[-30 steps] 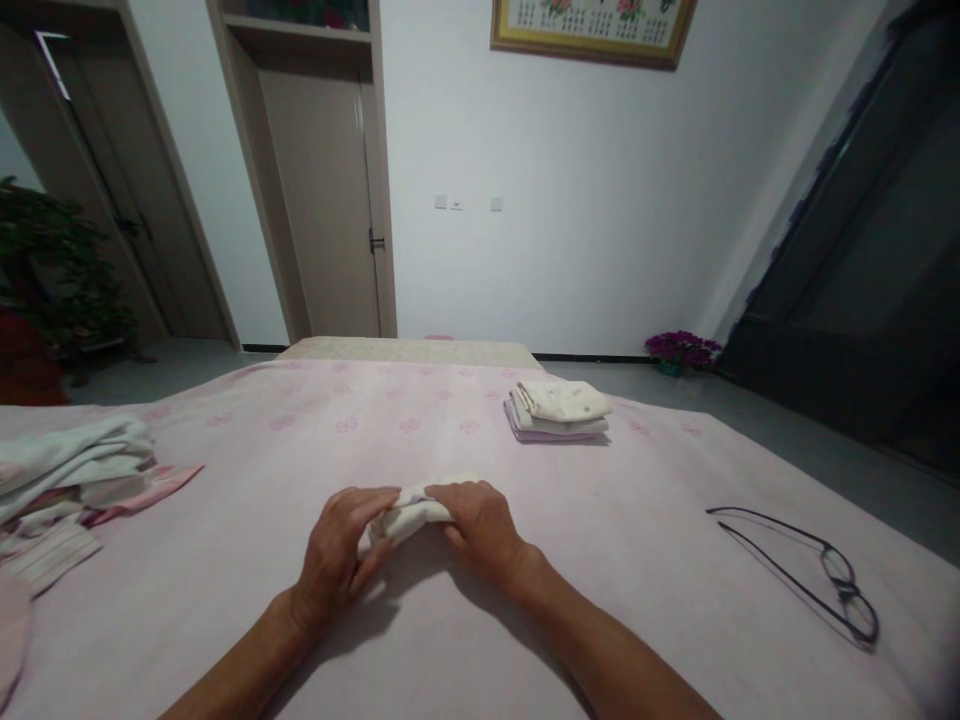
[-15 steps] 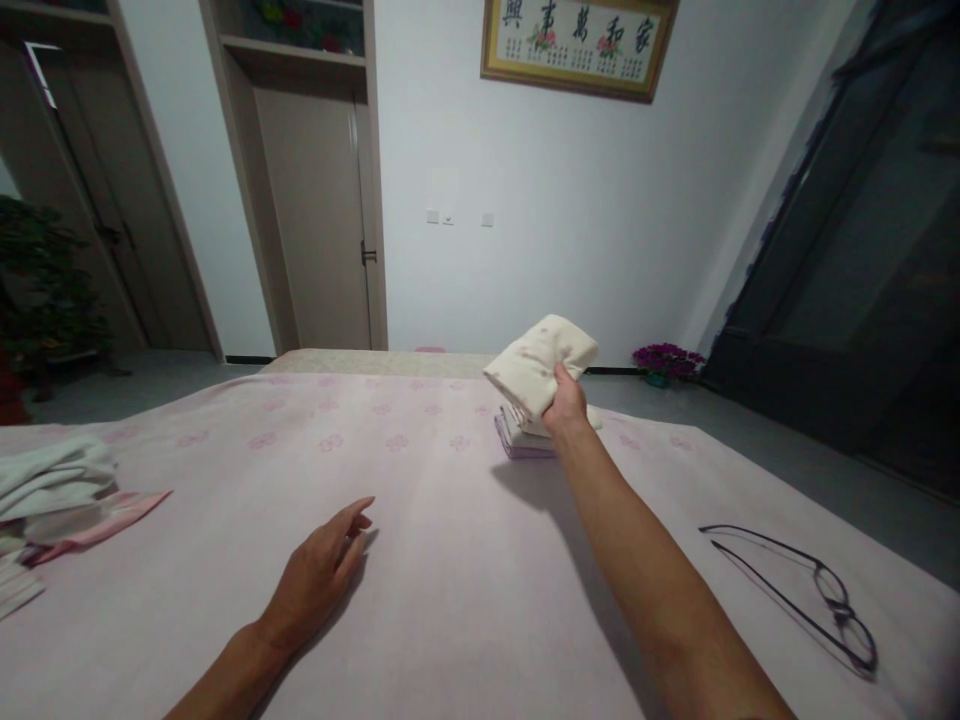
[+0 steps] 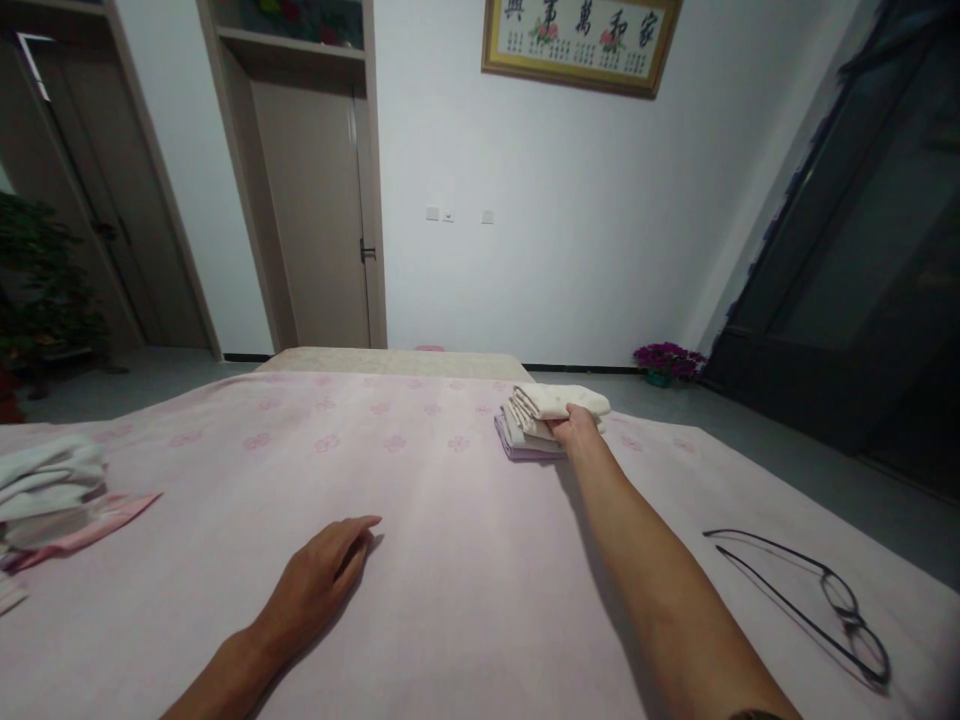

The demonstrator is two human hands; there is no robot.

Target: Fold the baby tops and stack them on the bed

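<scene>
My right hand (image 3: 576, 425) reaches far forward and grips the near edge of a folded cream cloth (image 3: 559, 399), thumb on top. This cloth lies on a small stack of folded cloths (image 3: 517, 437), cream and white above pale purple; my hand hides part of the stack's near side. On the pink flowered sheet (image 3: 450, 560), my left hand (image 3: 322, 575) rests at the left of centre, palm down, with fingers loosely stretched and nothing in them.
Rumpled white and pink clothes (image 3: 56, 490) lie at the left edge. A pair of black-framed glasses (image 3: 847, 610) lies unfolded at the right. Beyond the sheet stand a beige surface (image 3: 390, 362), a door (image 3: 311, 220) and purple flowers (image 3: 667, 360) on the floor.
My right hand has lowered the folded cream cloth from a tilted position in the air onto the stack, where it now lies nearly flat. My left hand has barely moved.
</scene>
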